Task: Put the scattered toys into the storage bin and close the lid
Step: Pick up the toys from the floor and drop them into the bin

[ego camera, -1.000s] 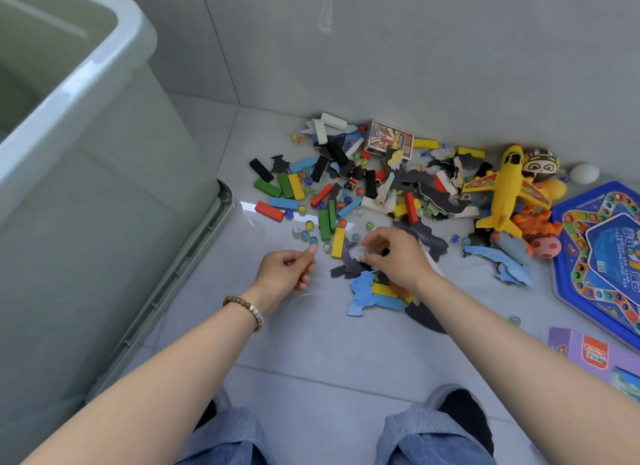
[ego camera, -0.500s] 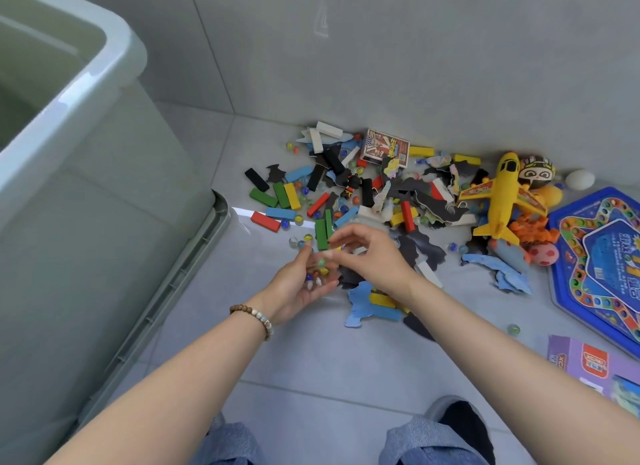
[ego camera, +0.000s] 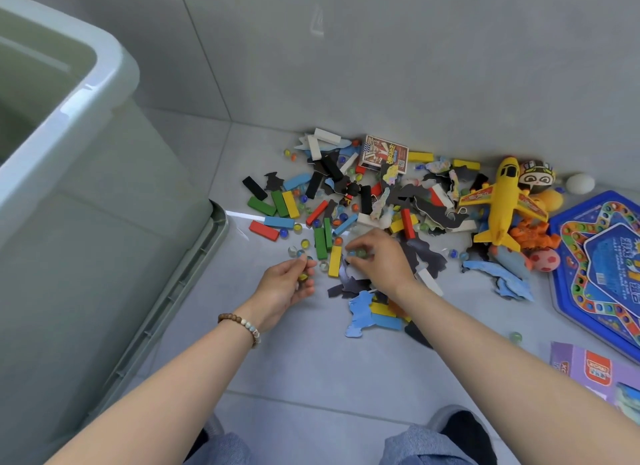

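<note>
Floor: grey tiles (ego camera: pixel 311 367) run back to a grey wall; I crouch here, knees at the near edge of view.
Bin: the pale green bin (ego camera: pixel 86 93) stands at the far left, mouth open, with its rim well above my hands.
Lid: what I take for the lid (ego camera: pixel 207 256) lies on the floor along the bin's foot, not on the bin.
Left hand: my left hand (ego camera: pixel 287 288) is low over the floor, fingers curled round a few marbles (ego camera: pixel 303 276).
Loose marbles: the loose marbles (ego camera: pixel 305 244) sit on the floor just beyond my left fingertips. A green block (ego camera: pixel 320 242) and a yellow block (ego camera: pixel 335 260) lie beside them, long axes pointing away from me.
Right hand: my right hand (ego camera: pixel 377 260) is at the near left edge of the pile (ego camera: pixel 381 194), thumb and fingertips pinching a green marble (ego camera: pixel 361 254).
Pile: blocks, card cutouts and more marbles spread toward the wall. The plane (ego camera: pixel 502 204) is at its right and the game board (ego camera: pixel 606 267) at the right edge of view.
Relation: the bin lies left of both hands, and my left hand is the nearer one. It already holds the catch, so I judge it should carry the load up over the rim. The green marble is just right of my left palm, and the hands are near but apart.
Change: half a second ago my right fingertips were over my left palm. Now the hands have parted and the right is back at the pile, while the left has barely moved.
Progress: nearly all the toys are still on the floor, so I judge the job is at an early stage.
</note>
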`<state>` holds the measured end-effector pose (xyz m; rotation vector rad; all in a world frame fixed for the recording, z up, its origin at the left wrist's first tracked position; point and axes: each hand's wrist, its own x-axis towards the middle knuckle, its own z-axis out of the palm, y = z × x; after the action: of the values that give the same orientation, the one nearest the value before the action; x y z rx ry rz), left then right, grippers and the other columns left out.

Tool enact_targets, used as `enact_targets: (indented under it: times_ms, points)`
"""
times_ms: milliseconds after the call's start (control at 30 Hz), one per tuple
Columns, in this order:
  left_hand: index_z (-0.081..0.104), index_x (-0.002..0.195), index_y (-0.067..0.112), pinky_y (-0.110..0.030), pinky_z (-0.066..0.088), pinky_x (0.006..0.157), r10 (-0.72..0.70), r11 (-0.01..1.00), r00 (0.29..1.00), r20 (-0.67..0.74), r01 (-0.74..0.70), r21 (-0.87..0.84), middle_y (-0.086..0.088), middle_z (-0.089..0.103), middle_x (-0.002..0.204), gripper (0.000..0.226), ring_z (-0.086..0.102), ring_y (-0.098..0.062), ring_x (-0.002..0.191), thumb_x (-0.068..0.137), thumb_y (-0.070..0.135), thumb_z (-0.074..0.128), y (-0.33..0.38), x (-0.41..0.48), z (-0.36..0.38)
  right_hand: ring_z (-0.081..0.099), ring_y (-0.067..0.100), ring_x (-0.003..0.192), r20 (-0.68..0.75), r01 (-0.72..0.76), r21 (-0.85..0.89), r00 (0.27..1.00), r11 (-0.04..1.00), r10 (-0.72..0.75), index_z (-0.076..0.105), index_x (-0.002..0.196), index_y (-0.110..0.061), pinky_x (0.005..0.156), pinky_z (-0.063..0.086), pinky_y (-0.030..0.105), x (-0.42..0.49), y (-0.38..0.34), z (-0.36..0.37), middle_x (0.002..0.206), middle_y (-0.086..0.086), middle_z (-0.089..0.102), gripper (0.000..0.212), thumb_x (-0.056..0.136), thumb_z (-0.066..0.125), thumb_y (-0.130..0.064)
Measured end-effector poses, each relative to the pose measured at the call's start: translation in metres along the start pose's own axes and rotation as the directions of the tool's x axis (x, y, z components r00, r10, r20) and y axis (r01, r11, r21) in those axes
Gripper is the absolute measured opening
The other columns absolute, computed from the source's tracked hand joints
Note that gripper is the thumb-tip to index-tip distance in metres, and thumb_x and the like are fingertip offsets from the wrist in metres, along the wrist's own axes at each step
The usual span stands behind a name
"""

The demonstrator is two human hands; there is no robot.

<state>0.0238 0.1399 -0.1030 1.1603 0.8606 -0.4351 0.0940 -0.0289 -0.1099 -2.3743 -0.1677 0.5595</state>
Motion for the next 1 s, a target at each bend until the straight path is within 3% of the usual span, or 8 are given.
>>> enact_targets:
  times_ms: [100, 200, 367, 433, 533, 600, 800, 1000]
  points:
    - [0.065, 0.092, 0.009, -0.017, 0.057, 0.060, -0.042, 0.997, 0.999, 0.027, 0.043, -0.062, -0.005, 0.064, 0.090, 0.022, 0.062, -0.012, 0.075, 0.096, 0.024, 0.050, 0.003, -0.001, 0.002, 0.054, 0.013, 0.083, -0.034, -0.037, 0.017, 0.999, 0.999, 0.037, 0.072, 0.100, -0.009, 0.080, 0.047, 0.024, -0.001, 0.000, 0.002, 0.101, 0.007, 0.062, 0.018, 0.082, 0.070, -0.011]
    - [0.064, 0.096, 0.006, -0.020, 0.058, 0.061, -0.095, 0.986, 0.992, 0.079, 0.104, -0.129, -0.008, 0.066, 0.093, 0.025, 0.065, -0.015, 0.079, 0.098, 0.025, 0.046, 0.006, -0.003, 0.003, 0.056, 0.008, 0.078, -0.083, -0.116, 0.216, 0.987, 0.970, 0.136, 0.072, 0.098, -0.011, 0.070, 0.044, 0.009, -0.005, -0.007, -0.004, 0.096, 0.004, 0.066, 0.017, 0.081, 0.071, -0.011]
    - [0.061, 0.103, 0.006, -0.027, 0.059, 0.066, -0.144, 0.953, 0.976, 0.162, 0.181, -0.241, -0.013, 0.068, 0.101, 0.039, 0.067, -0.020, 0.086, 0.101, 0.036, 0.036, 0.010, -0.007, 0.005, 0.059, 0.002, 0.078, 0.183, -0.036, 0.474, 0.981, 0.880, -0.059, 0.072, 0.096, -0.015, 0.073, 0.049, 0.010, -0.026, -0.045, -0.005, 0.086, -0.007, 0.067, 0.019, 0.078, 0.075, -0.016]
    - [0.061, 0.100, 0.006, -0.025, 0.059, 0.061, -0.162, 0.941, 0.973, 0.167, 0.203, -0.270, -0.012, 0.067, 0.098, 0.038, 0.065, -0.019, 0.082, 0.100, 0.036, 0.038, 0.012, -0.008, 0.007, 0.060, 0.003, 0.080, 0.126, -0.021, 0.478, 0.991, 0.878, -0.045, 0.071, 0.095, -0.017, 0.074, 0.049, 0.012, -0.022, -0.044, -0.005, 0.090, -0.009, 0.067, 0.018, 0.078, 0.075, -0.017]
    - [0.059, 0.087, 0.008, -0.018, 0.054, 0.050, -0.145, 0.956, 0.984, 0.100, 0.166, -0.242, -0.006, 0.059, 0.082, 0.031, 0.057, -0.012, 0.066, 0.099, 0.031, 0.043, 0.014, -0.006, 0.006, 0.059, 0.010, 0.078, -0.090, -0.081, 0.438, 0.987, 0.895, 0.134, 0.068, 0.098, -0.015, 0.077, 0.053, 0.025, -0.004, -0.024, -0.012, 0.100, -0.003, 0.065, 0.017, 0.081, 0.072, -0.014]
    - [0.057, 0.082, 0.010, -0.014, 0.050, 0.046, -0.107, 0.980, 0.993, 0.042, 0.112, -0.164, -0.003, 0.055, 0.074, 0.029, 0.051, -0.009, 0.058, 0.098, 0.032, 0.044, 0.014, -0.005, 0.003, 0.057, 0.010, 0.078, -0.152, -0.112, 0.386, 0.971, 0.916, 0.183, 0.067, 0.105, -0.015, 0.074, 0.050, 0.020, 0.007, -0.014, -0.013, 0.104, -0.003, 0.063, 0.022, 0.083, 0.070, -0.013]
    - [0.056, 0.077, 0.014, -0.014, 0.040, 0.042, 0.025, 0.998, 0.997, -0.078, -0.020, 0.054, 0.001, 0.049, 0.069, 0.033, 0.042, -0.008, 0.054, 0.096, 0.040, 0.046, 0.009, -0.002, -0.011, 0.059, 0.015, 0.084, -0.147, -0.121, 0.248, 0.976, 0.961, 0.161, 0.065, 0.104, -0.018, 0.075, 0.049, 0.028, 0.019, -0.014, 0.003, 0.100, -0.005, 0.062, 0.019, 0.085, 0.068, -0.014]
    - [0.062, 0.087, 0.011, -0.018, 0.056, 0.056, 0.000, 1.000, 0.998, -0.064, 0.002, 0.019, -0.002, 0.060, 0.079, 0.031, 0.055, -0.011, 0.063, 0.096, 0.037, 0.046, 0.009, -0.006, -0.013, 0.058, 0.017, 0.084, -0.175, -0.094, 0.141, 0.977, 0.985, 0.119, 0.065, 0.100, -0.017, 0.075, 0.050, 0.032, 0.014, -0.001, 0.004, 0.091, -0.003, 0.062, 0.015, 0.085, 0.067, -0.018]
